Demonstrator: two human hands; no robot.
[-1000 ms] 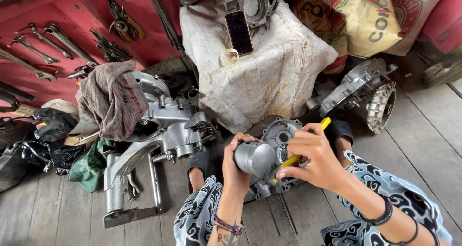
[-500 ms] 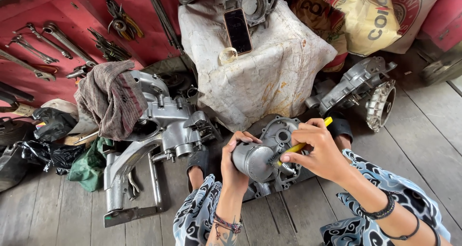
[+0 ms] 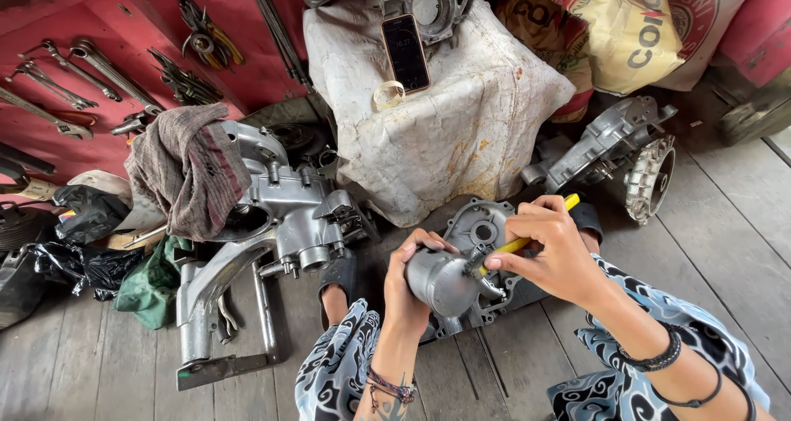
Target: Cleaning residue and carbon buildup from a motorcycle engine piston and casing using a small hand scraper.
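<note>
A black-framed phone with a dark lit screen lies atop the white cloth-covered block, while a yellow-and-white printed sack slumps behind it at upper right.

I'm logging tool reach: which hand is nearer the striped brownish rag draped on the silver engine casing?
Left. The left hand, gripping a grey metal cylinder, sits right of the striped brownish rag. The right hand, holding a yellow-handled brush, lies farther right.

Left hand grips grey metal cylinder; right hand holds yellow-handled brush against it, above wooden floor.
</note>
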